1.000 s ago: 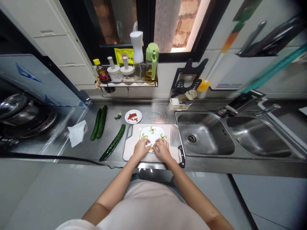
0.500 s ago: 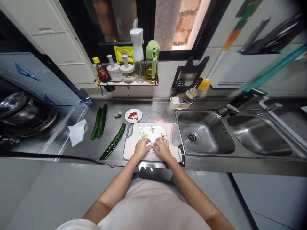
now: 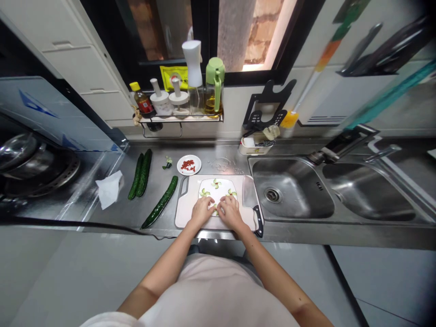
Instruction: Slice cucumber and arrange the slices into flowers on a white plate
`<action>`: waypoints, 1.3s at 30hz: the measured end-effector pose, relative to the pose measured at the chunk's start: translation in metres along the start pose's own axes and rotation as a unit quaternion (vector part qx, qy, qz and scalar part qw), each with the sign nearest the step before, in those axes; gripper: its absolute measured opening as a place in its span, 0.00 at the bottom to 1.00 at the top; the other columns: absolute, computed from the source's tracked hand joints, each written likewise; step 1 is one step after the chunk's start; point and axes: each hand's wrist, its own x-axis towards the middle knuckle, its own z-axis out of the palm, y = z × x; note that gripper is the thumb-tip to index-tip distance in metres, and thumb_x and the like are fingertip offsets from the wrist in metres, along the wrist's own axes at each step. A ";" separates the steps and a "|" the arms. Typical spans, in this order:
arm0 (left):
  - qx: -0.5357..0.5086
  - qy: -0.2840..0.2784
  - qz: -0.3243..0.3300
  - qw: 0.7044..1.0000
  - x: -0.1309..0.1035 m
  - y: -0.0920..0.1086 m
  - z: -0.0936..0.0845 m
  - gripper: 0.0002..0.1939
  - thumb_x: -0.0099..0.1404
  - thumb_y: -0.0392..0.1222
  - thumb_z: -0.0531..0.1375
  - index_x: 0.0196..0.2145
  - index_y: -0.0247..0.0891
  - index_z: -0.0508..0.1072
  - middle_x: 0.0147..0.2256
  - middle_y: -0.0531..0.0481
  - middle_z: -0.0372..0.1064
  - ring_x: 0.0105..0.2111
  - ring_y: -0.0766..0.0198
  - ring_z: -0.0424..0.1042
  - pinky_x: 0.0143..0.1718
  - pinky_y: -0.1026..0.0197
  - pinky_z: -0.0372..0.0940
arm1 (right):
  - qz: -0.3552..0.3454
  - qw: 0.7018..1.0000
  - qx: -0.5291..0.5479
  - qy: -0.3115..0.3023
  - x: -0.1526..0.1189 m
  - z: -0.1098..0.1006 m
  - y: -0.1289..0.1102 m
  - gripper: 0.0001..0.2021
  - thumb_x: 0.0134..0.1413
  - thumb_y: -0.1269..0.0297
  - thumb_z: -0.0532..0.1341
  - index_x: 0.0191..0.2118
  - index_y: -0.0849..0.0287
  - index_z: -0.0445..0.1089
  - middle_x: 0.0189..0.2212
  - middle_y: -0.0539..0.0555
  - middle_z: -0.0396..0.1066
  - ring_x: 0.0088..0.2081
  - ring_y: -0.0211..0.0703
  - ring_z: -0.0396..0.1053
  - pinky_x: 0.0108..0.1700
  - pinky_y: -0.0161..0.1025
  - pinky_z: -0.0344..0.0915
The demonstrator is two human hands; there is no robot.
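Over the front of a white plate [image 3: 222,190], my left hand [image 3: 201,211] and my right hand [image 3: 230,210] face each other, fingertips nearly meeting. Both are closed in a pinch on small green cucumber slices [image 3: 215,210], partly hidden by the fingers. On the plate's back, left and right sides sit pinwheels of cucumber slices [image 3: 215,183], with a little red at the middle of some. Under the plate lies a pale cutting board [image 3: 186,213]. A kitchen knife [image 3: 258,220] rests on the board's right edge, its black handle toward me.
A small dish [image 3: 195,170] of red bits stands behind the board. To the left lie whole cucumbers [image 3: 160,202], cucumber scraps [image 3: 167,162] and a white tissue [image 3: 109,189]. A double sink [image 3: 294,204] is on the right. Seasoning bottles line a wall rack [image 3: 184,119].
The view has shifted very slightly. Both hands stay at the front of the plate, with only tiny finger movement.
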 end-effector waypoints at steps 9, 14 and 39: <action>0.036 -0.008 -0.003 0.999 0.001 0.001 0.004 0.09 0.61 0.41 0.59 0.40 0.41 0.73 0.38 0.48 0.69 0.43 0.58 0.67 0.46 0.58 0.61 | -0.010 1.000 -0.015 0.011 0.000 0.001 -0.001 0.07 0.57 0.66 0.56 0.32 0.56 0.71 0.44 0.58 0.65 0.51 0.53 0.54 0.52 0.51 0.55; 0.041 -0.008 -0.005 0.999 0.000 0.003 0.004 0.08 0.61 0.40 0.59 0.40 0.41 0.73 0.39 0.48 0.68 0.44 0.58 0.67 0.46 0.58 0.60 | -0.002 1.000 -0.017 0.004 0.001 0.001 -0.002 0.05 0.56 0.67 0.57 0.31 0.56 0.70 0.45 0.58 0.64 0.51 0.53 0.54 0.52 0.51 0.54; 0.050 -0.009 -0.007 0.999 0.001 0.002 0.005 0.08 0.61 0.40 0.60 0.40 0.42 0.72 0.40 0.48 0.69 0.45 0.58 0.67 0.46 0.58 0.60 | 0.023 1.000 -0.018 0.011 0.004 -0.001 -0.001 0.03 0.54 0.68 0.59 0.32 0.55 0.70 0.43 0.56 0.65 0.51 0.53 0.55 0.53 0.49 0.53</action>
